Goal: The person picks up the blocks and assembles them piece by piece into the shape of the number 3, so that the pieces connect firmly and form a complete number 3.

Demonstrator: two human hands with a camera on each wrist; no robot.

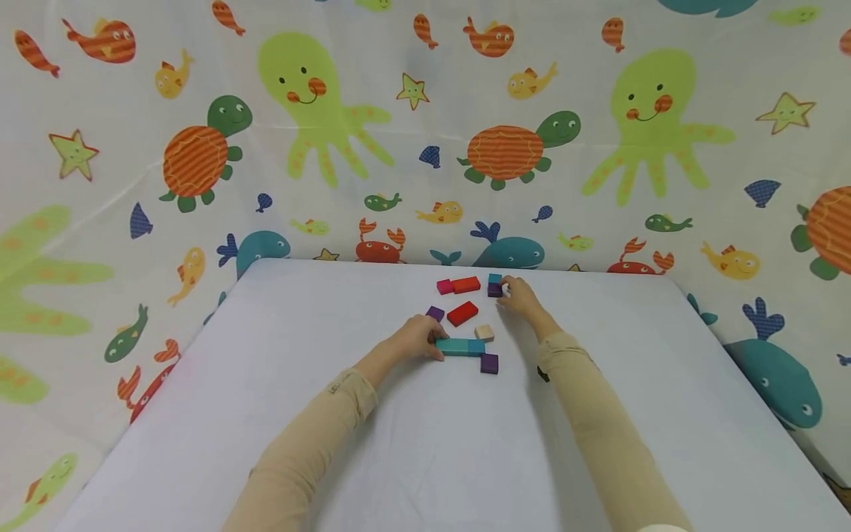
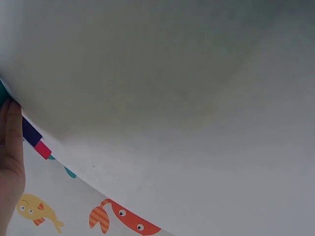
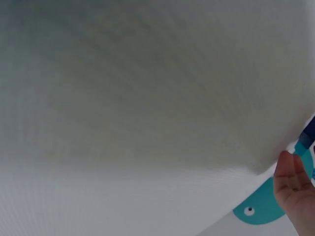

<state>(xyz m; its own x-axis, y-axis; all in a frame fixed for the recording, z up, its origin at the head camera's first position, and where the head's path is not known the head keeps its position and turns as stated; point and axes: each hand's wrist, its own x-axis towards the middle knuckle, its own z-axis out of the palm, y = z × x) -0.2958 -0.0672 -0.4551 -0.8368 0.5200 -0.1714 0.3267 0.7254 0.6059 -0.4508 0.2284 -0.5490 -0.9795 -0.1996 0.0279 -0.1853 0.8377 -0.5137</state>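
Observation:
My left hand (image 1: 420,337) pinches the left end of a long teal block (image 1: 453,346), thumb on the near side and fingers on the far side. A shorter blue block (image 1: 476,346) continues that row. Just below its right end lies a purple block (image 1: 489,363). My right hand (image 1: 522,297) has bent fingers at the right side of another purple block (image 1: 495,291) and a small teal-blue block (image 1: 495,278) behind it. A pale patch shows between those fingertips; whether it is a held piece is unclear. In the right wrist view the fingertips (image 3: 285,160) meet a teal block (image 3: 300,148).
Between the hands lie a red block (image 1: 462,313), a plain wooden block (image 1: 484,332) and a purple block (image 1: 435,313). Farther back are a pink block (image 1: 444,287) and a red block (image 1: 467,284). A dark object (image 1: 543,374) shows partly beside the right sleeve. A patterned curtain (image 1: 425,214) stands behind the white table (image 1: 425,458).

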